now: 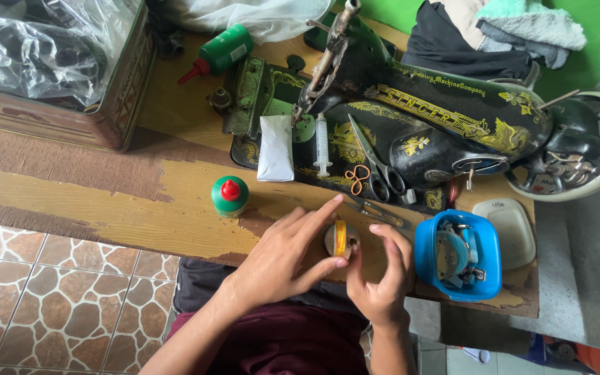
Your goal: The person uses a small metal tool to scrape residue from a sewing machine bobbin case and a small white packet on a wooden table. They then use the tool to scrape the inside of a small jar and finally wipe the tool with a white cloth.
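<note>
Yellow tape roll (341, 238) stands on edge on a small round disc (332, 243) at lower centre, close to the near edge of the desk (140, 208). I see my left hand (282, 257) pinching the roll between thumb and fingers, forefinger stretched out above it. My right hand (382, 274) curls against the roll's other side, fingers bent and touching it. Just right sits a blue box (458, 255); a green bottle with red cap (230, 195) stands left. Bare wood lies open toward the left edge.
</note>
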